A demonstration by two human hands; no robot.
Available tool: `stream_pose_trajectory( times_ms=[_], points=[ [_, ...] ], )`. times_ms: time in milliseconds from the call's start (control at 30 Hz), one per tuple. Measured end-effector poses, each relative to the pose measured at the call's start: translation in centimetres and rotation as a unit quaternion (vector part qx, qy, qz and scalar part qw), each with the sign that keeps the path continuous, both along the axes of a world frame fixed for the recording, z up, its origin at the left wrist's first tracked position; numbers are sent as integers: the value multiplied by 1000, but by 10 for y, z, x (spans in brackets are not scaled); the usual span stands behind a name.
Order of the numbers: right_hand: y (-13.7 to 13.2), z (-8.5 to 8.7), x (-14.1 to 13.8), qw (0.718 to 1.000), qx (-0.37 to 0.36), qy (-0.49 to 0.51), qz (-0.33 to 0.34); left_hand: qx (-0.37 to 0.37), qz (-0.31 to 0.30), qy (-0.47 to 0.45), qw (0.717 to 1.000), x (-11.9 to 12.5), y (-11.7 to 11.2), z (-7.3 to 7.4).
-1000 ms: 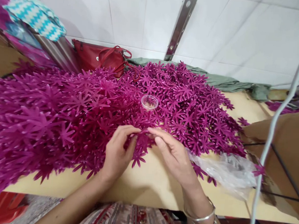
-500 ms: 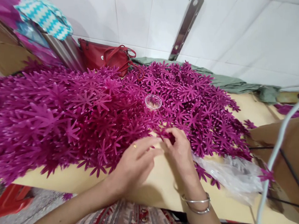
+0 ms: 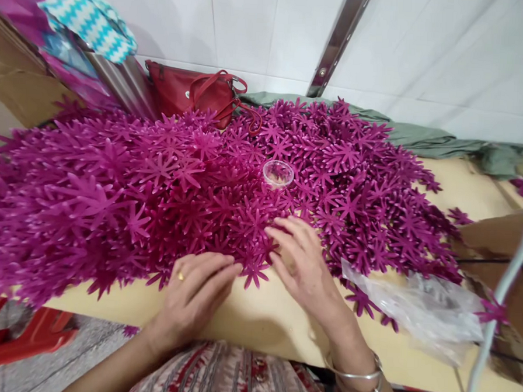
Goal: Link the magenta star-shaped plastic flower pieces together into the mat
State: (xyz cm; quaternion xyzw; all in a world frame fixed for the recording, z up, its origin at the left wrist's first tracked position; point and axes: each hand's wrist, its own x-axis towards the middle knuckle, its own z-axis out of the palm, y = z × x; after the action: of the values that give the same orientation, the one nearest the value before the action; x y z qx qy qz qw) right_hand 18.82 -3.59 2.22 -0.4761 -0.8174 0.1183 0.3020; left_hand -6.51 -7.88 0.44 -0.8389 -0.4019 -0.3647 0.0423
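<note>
A large heap of magenta felt-like flower pieces [image 3: 157, 173] with long narrow petals covers much of the table. At its front edge my left hand [image 3: 197, 295], with a ring on one finger, has its fingers stretched out and nothing visible in them. My right hand [image 3: 304, 271], the wrist in silver bangles, is beside the heap with thumb and fingers apart, also with nothing visible in it. One flower piece [image 3: 254, 271] lies between the hands at the heap's edge. A small clear round plastic container [image 3: 278, 174] rests among the flowers; its contents are hard to make out.
A red handbag [image 3: 190, 93] and a metal cylinder [image 3: 123, 83] topped with a patterned cloth stand behind the heap. A crumpled plastic bag [image 3: 422, 312] lies right, near a cardboard box [image 3: 500, 243] and a pale cable [image 3: 502, 296]. Lower left is a red stool [image 3: 39, 339].
My hands were together, fingers pinched around a flower piece. They have moved apart and loosened, the left one leftward, and a flower piece now lies between them. The view has shifted slightly.
</note>
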Motion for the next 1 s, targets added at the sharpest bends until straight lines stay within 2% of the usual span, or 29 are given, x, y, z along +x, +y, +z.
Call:
stream_pose_trajectory(
  times_ms=[67, 133, 333, 500, 600, 700, 767, 900, 1000],
  points=[
    [-5, -3, -8, 998, -37, -32, 33, 19, 69, -3, 997, -6, 4, -8],
    [-6, -10, -14, 997, -58, -44, 30, 12, 96, -1, 995, -7, 10, -13],
    [2, -26, -6, 997, -48, 54, -35, -78, 75, -50, 993, -5, 23, -12],
    [2, -18, 5, 980, -33, 162, -114, -35, 67, -112, 991, -4, 26, -2],
    [1, -9, 6, 967, -16, 203, -151, -15, 66, -119, 991, 1, 28, 3],
    [0, -4, 6, 966, -5, 208, -156, -17, 44, -85, 995, 13, 29, 4],
    [-2, -4, 6, 976, -17, 173, -133, -32, 36, -33, 998, 23, 31, 4],
    [-9, -4, 5, 994, -48, 66, -67, -64, 69, 58, 994, 38, 45, 2],
    [-14, 3, 5, 996, -42, 50, -64, -76, 75, 85, 991, 40, 58, 1]
  ],
)
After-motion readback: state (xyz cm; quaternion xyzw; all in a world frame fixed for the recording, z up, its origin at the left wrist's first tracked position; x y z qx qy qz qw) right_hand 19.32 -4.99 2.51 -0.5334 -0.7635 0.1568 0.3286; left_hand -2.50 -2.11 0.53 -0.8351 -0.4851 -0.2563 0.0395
